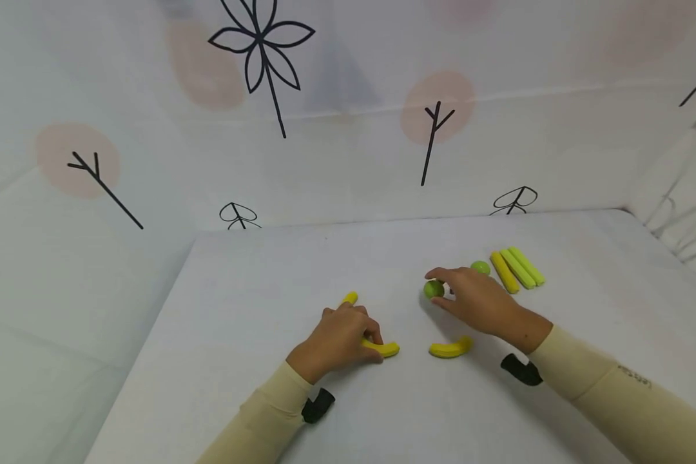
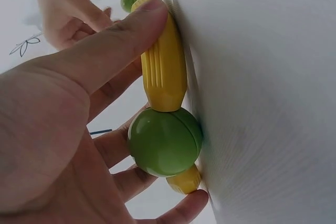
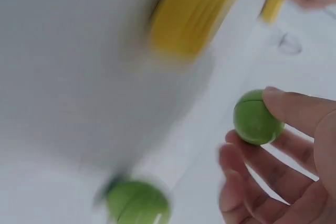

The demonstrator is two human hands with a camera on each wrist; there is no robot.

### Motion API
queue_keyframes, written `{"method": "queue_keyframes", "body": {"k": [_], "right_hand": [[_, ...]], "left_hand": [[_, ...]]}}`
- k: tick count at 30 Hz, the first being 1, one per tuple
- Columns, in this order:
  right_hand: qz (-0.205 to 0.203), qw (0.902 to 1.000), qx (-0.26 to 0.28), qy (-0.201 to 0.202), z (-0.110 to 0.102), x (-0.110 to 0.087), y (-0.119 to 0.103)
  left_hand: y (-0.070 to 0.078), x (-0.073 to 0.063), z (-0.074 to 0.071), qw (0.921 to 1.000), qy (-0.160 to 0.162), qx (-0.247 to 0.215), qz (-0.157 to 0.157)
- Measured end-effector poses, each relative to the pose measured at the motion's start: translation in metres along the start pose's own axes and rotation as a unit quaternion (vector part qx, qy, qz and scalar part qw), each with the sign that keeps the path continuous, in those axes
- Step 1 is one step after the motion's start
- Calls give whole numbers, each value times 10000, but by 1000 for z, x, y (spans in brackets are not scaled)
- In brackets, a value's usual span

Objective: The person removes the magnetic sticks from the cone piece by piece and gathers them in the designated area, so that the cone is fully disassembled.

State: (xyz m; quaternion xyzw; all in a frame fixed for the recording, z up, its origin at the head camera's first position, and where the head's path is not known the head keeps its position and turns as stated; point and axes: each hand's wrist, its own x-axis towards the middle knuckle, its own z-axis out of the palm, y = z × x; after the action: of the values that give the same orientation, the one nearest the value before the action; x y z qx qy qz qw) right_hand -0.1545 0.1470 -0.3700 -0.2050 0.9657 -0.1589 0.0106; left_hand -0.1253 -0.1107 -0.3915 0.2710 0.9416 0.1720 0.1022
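Observation:
My right hand (image 1: 480, 301) pinches a green ball (image 3: 256, 118) between thumb and fingertips, held above the white table. My left hand (image 1: 338, 338) grips a curved yellow piece (image 2: 165, 61) with its thumb over it. That piece meets another green ball (image 2: 165, 141), and a second yellow piece (image 2: 185, 180) shows at the ball's far side, near the fingertips. In the head view the left hand covers this ball, and only the yellow ends stick out. Between the hands lies a loose curved yellow piece (image 1: 450, 348).
Beyond the right hand, a green ball (image 1: 481, 267) rests on the table. Beside it lie a straight yellow stick (image 1: 504, 272) and two light-green sticks (image 1: 522, 267). A patterned white cloth (image 1: 348, 161) hangs behind the table (image 1: 238, 277).

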Motion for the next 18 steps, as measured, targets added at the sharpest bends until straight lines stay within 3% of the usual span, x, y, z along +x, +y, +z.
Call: {"method": "queue_keyframes", "body": {"k": [9, 14, 18], "right_hand": [[380, 9980, -440, -244, -9, 18, 33], [433, 9965, -531, -484, -7, 25, 37], [375, 9964, -629, -436, -7, 26, 36]], "left_hand": [[0, -1, -1, 10000, -38, 70, 0], [-1, 0, 0, 9999, -43, 113, -18], [-1, 0, 0, 9999, -27, 142, 1]]}}
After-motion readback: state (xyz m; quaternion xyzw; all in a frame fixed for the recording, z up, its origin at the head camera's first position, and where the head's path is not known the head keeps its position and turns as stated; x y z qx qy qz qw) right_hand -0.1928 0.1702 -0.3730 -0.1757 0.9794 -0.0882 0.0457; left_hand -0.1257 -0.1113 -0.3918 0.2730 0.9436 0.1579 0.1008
